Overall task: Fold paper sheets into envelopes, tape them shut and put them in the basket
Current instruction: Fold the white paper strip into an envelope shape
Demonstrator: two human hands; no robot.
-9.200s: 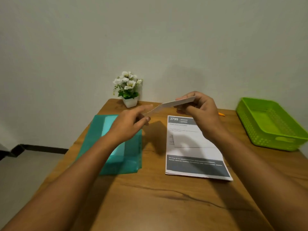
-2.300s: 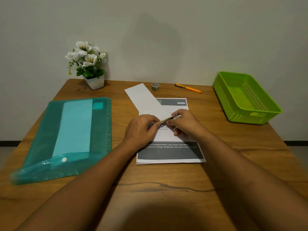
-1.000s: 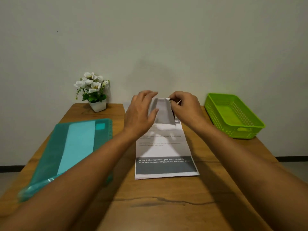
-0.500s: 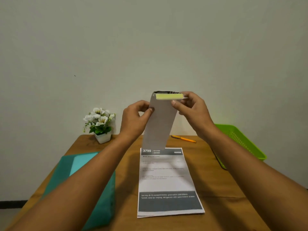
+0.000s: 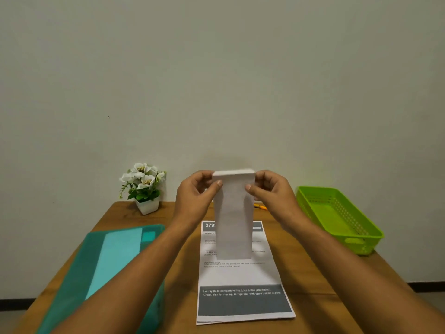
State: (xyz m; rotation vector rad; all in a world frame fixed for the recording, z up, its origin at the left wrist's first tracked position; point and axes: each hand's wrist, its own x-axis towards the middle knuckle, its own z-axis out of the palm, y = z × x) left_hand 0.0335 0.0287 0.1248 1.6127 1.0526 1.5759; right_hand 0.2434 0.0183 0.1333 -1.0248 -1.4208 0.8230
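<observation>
A long white paper envelope hangs upright in the air above the table, its top edge folded over. My left hand pinches its top left corner, and my right hand pinches the top right corner. Below it a stack of printed paper sheets lies flat on the wooden table. The green plastic basket stands at the right side of the table with nothing visible in it.
A teal plastic document folder lies on the left of the table. A small white pot of white flowers stands at the back left by the wall. An orange pen lies behind the envelope.
The envelope's open mouth with its yellow strip has been folded shut. Both hands now pinch the top corners, and the camera has tilted a little.
</observation>
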